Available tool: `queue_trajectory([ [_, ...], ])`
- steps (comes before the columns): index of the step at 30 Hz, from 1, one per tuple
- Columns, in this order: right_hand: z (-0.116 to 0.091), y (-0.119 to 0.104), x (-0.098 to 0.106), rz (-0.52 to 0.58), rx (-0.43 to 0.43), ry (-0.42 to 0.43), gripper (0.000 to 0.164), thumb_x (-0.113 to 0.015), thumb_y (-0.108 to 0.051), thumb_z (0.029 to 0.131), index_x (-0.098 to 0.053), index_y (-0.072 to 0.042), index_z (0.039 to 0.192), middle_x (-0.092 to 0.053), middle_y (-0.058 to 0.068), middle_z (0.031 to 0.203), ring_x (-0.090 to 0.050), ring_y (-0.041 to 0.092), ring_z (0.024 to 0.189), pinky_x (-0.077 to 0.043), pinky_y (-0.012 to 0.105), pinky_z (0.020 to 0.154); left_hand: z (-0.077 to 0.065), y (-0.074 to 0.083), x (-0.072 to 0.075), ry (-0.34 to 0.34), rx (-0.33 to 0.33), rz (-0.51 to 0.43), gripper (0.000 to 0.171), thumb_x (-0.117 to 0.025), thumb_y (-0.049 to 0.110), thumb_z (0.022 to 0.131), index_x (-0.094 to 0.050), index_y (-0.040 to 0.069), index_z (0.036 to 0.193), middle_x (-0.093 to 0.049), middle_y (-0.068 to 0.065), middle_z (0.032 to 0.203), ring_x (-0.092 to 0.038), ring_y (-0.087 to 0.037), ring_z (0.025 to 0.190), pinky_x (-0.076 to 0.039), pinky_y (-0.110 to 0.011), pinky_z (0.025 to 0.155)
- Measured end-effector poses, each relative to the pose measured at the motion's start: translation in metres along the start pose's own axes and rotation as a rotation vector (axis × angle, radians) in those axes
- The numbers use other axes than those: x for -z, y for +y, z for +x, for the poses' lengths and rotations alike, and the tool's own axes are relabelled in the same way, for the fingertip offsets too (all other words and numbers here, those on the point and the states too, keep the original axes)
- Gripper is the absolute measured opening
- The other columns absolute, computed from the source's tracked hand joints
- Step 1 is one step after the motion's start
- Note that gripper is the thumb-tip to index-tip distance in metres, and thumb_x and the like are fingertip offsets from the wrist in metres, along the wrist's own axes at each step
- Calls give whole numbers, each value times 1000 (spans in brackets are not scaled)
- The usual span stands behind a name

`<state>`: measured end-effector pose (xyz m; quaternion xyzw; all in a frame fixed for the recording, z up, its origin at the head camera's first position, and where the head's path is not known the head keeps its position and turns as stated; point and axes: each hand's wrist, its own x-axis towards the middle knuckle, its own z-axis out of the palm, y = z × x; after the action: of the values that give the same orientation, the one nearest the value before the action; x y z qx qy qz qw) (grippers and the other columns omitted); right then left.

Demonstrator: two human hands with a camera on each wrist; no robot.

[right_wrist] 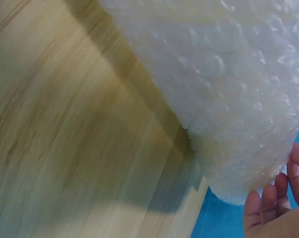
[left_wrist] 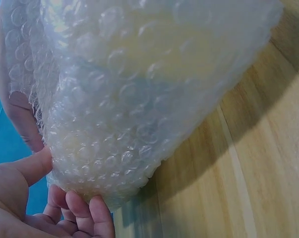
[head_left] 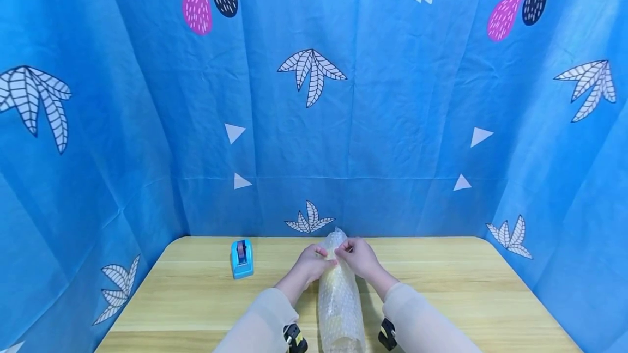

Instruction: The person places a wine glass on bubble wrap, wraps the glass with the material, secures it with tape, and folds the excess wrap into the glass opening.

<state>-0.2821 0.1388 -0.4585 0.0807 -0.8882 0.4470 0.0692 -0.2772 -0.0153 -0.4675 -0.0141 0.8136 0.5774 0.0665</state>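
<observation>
A long bundle of clear bubble wrap [head_left: 339, 298] lies lengthwise on the table, running from the front edge towards the back. Something pale yellow shows faintly through the layers, but its kind is hidden. At the bundle's far end my left hand [head_left: 313, 263] pinches the wrap from the left, thumb on its edge and fingers curled under it in the left wrist view. Opposite, my right hand [head_left: 360, 259] pinches the wrap with thumb and forefinger. In the right wrist view, the other fingers of the right hand [right_wrist: 275, 213] bend against the narrowed end.
A blue tape dispenser [head_left: 242, 259] stands on the wooden table [head_left: 196, 298], left of the bundle near the back edge. Blue patterned cloth [head_left: 392, 124] hangs behind the table and along both sides.
</observation>
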Motion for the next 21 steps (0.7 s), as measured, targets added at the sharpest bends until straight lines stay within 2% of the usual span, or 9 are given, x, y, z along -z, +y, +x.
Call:
queue_trajectory([
  [10,0,7,-9,21,-24,56,12,-73,-5,86,-63,-5,81,-58,1,74,-51,14,67,-46,27,58,3,-3,-1,-18,26,-25,29,-79,8,84,-54,6,99,-54,-15,109,-54,-29,91,-46,-27,66],
  [16,5,7,-10,198,-123,91,30,-76,4,79,-50,-2,94,-53,6,82,-51,18,76,-46,26,64,1,-3,0,-18,12,-37,30,-80,9,84,-54,4,100,-53,-13,103,-53,-25,84,-44,-26,63],
  [21,12,11,-9,341,-204,85,26,-75,10,79,-56,2,94,-55,6,83,-53,18,79,-49,24,66,-1,-2,1,-16,12,-50,31,-80,9,84,-55,4,101,-52,-12,100,-51,-22,78,-43,-25,60],
])
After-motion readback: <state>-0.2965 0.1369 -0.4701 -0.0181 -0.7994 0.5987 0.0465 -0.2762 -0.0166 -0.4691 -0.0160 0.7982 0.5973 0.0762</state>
